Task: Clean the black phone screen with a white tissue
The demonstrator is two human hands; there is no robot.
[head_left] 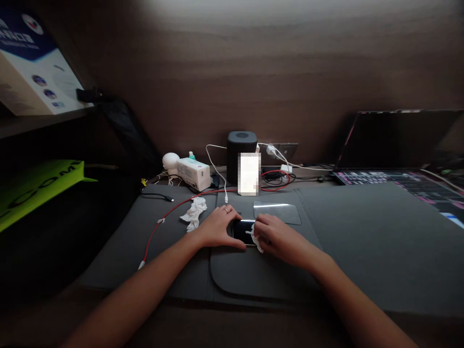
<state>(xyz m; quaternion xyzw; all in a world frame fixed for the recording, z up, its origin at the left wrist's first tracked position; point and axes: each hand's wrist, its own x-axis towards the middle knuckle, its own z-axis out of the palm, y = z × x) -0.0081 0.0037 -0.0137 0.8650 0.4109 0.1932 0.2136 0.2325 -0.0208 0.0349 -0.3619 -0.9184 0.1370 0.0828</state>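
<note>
A dark phone (240, 231) lies flat, long side across, on the grey mat (253, 275). My left hand (221, 227) grips its left end, thumb along the near edge and fingers at the far edge. My right hand (270, 237) is closed round a white tissue (256, 240) that touches the right part of the phone's screen; the fingers hide that end. Just behind my right hand lies a clear, glossy sheet (278, 211). A crumpled white tissue (195, 212) rests on the mat to the left of my left hand.
A black speaker (232, 159) stands at the back behind a blurred bright rectangle. A white box (194, 173), a red cable (154, 232) and a white cable (223, 181) are nearby. An open laptop (395, 140) is at the right, a shelf with a box (43, 72) at the left.
</note>
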